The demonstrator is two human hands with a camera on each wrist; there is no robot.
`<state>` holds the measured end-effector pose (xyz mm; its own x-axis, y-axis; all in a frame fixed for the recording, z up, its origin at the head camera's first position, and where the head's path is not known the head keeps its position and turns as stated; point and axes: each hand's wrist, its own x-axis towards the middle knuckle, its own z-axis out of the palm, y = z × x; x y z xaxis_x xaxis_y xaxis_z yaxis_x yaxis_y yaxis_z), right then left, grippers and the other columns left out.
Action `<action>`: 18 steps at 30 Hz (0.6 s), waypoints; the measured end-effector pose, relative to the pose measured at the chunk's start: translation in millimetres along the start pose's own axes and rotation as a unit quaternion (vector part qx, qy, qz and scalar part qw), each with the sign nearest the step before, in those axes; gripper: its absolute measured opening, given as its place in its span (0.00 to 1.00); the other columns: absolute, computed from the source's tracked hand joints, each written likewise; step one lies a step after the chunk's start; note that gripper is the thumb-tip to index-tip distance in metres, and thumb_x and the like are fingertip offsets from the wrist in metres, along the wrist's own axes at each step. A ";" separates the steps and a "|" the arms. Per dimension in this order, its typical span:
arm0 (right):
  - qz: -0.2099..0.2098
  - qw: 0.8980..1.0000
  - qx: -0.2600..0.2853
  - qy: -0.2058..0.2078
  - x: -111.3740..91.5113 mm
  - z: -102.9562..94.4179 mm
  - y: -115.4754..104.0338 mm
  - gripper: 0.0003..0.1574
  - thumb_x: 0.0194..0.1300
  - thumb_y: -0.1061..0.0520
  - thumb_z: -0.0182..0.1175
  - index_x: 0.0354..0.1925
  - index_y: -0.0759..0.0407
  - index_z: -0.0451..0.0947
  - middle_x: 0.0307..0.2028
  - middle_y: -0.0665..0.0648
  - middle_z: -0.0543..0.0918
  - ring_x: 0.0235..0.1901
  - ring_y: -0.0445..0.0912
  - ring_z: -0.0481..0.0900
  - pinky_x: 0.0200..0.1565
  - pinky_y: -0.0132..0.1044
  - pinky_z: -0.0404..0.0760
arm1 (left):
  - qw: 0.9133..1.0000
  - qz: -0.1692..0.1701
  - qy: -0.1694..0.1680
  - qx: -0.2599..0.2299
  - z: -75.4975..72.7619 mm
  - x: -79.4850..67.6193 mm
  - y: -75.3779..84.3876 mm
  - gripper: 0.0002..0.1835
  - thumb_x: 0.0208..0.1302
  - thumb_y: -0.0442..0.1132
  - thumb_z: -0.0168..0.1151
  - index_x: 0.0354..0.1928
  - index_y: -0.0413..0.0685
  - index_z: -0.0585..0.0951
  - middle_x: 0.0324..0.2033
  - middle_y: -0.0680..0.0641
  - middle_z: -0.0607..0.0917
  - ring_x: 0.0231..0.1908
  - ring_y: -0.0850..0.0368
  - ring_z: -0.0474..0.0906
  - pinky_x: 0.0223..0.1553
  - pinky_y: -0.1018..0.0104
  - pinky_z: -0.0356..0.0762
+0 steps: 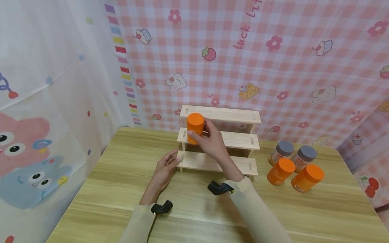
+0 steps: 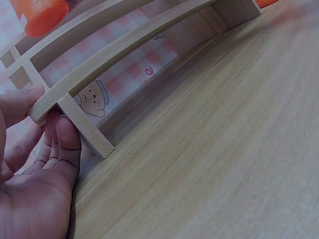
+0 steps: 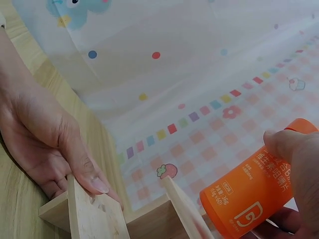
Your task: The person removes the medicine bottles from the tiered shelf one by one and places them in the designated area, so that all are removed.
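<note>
My right hand grips an orange pill bottle upright over the left part of a three-tier wooden shelf. In the right wrist view the bottle shows white print and a large letter on its label. Its lower end overlaps the middle board in the head view. Down at the left end of the lowest board, my left hand pinches the wood. The left wrist view has the thumb on top of that board and the curled fingers underneath, beside the short leg.
Right of the shelf stand two orange bottles and, behind them, two jars with grey lids. A pink checked cloth hangs behind the wood-grain table; a white cartoon-print cloth hangs at the left.
</note>
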<state>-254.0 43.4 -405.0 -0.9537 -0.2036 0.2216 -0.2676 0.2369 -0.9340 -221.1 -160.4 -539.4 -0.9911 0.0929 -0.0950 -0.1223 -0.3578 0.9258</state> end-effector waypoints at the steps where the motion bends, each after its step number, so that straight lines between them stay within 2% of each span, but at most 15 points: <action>1: 0.001 1.000 0.000 -0.001 -1.9 -1.4 -0.3 0.42 0.66 0.42 0.70 0.73 0.43 0.67 0.61 0.55 0.80 0.61 0.51 0.80 0.63 0.48 0.81 | 1.000 0.000 0.000 0.000 0.0 0.0 -0.2 0.29 0.74 0.27 0.55 0.75 0.38 0.65 0.45 0.52 0.80 0.42 0.63 0.80 0.41 0.72 0.79; 18: -0.011 1.000 0.000 0.005 -39.4 -31.5 1.4 0.40 0.66 0.45 0.71 0.72 0.38 0.67 0.62 0.52 0.80 0.64 0.50 0.79 0.65 0.51 0.78 | 1.000 0.002 -0.002 0.004 -0.8 1.4 -2.5 0.29 0.74 0.29 0.57 0.75 0.40 0.66 0.45 0.52 0.80 0.42 0.62 0.80 0.40 0.72 0.78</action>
<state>-221.1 81.7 -406.2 -0.9491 -0.1989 0.2443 -0.2878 0.2322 -0.9291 -222.2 -160.1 -542.1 -0.9914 0.0958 -0.0891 -0.1173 -0.3499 0.9294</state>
